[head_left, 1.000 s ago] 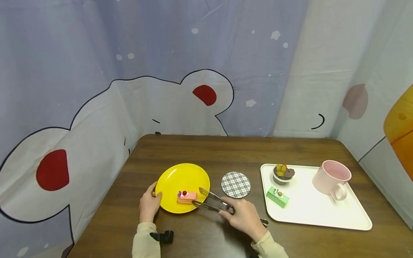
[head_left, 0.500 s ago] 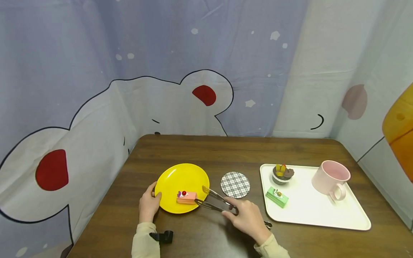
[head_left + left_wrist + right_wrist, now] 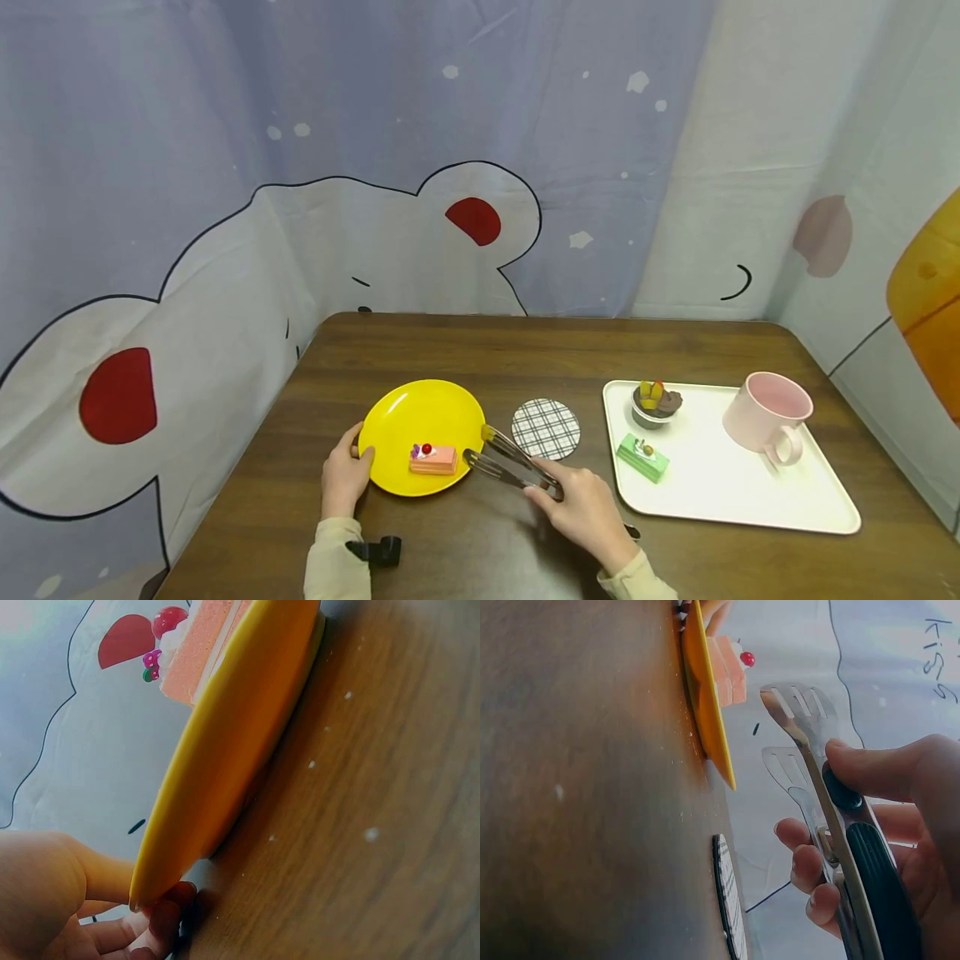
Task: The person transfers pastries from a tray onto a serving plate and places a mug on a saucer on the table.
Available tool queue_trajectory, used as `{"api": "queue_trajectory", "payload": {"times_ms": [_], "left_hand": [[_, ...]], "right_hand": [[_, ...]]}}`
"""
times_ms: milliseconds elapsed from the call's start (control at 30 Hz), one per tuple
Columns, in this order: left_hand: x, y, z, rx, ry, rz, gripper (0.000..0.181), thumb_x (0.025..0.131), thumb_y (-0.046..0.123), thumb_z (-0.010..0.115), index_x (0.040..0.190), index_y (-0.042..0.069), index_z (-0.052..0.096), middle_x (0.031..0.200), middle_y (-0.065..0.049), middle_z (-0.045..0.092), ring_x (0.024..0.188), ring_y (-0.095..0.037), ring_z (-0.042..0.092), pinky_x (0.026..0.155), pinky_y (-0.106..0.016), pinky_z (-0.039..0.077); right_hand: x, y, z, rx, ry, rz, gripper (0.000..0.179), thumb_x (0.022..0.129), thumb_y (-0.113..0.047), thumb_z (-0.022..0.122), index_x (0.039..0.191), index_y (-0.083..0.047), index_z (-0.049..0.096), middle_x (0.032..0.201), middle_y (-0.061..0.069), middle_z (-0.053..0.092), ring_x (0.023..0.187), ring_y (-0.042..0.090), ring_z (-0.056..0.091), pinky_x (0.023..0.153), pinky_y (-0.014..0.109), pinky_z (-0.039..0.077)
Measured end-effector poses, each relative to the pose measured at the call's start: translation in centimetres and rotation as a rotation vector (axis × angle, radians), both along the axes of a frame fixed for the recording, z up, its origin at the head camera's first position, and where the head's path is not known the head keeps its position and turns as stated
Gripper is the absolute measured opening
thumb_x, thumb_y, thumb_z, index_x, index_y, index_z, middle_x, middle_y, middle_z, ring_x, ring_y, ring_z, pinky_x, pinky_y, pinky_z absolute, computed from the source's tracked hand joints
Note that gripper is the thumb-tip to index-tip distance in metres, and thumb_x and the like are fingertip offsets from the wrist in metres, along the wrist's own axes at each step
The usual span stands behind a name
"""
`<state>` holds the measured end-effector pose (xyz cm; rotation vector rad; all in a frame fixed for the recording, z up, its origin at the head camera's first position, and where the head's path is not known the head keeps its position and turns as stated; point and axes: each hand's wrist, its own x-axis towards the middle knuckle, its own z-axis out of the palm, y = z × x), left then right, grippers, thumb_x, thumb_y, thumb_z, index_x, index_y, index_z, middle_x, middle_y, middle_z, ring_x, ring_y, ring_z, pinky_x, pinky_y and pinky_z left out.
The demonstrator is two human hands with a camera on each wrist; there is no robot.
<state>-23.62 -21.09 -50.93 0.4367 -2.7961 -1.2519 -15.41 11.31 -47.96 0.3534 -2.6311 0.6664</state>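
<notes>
My left hand point(image 3: 347, 477) pinches the left rim of a yellow plate point(image 3: 420, 408), thumb on top and fingers beneath, as the left wrist view shows. On the plate lies a pink cake slice point(image 3: 432, 460) topped with a red cherry, white cream and purple berries. My right hand point(image 3: 581, 510) grips metal serving tongs point(image 3: 821, 780) with slotted ends and dark green grip pads. The tongs' tips are apart with nothing between them, by the plate's right edge. In the right wrist view the cake slice stands apart from the tips.
A round plaid coaster point(image 3: 546, 429) lies right of the plate. Farther right, a white tray point(image 3: 738, 500) bears a chocolate cupcake point(image 3: 654, 406) with fruit, a green cake slice point(image 3: 642, 457) and a pink mug point(image 3: 768, 417). A printed curtain point(image 3: 585, 167) hangs behind the wooden table point(image 3: 450, 342).
My right hand has drawn the tongs back to the right, away from the pink cake slice. My left hand, the plate and the slice have stayed in place.
</notes>
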Motion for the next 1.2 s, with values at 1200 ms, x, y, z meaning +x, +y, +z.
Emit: {"api": "queue_trajectory", "payload": {"times_ms": [1200], "left_hand": [[0.0,0.1,-0.2,-0.027,0.004,-0.005,0.048,0.089,0.017,0.048,0.135,0.009,0.036,0.094,-0.017,0.056,0.075,-0.023,0.05,0.068,-0.033,0.041]], "right_hand": [[2.9,5.3,1.0,-0.042,0.046,-0.222,0.038,0.067,-0.033,0.075,0.102,-0.021,0.067,0.059,-0.021,0.055,0.049,-0.003,0.037,0.048,0.023,0.034]]}}
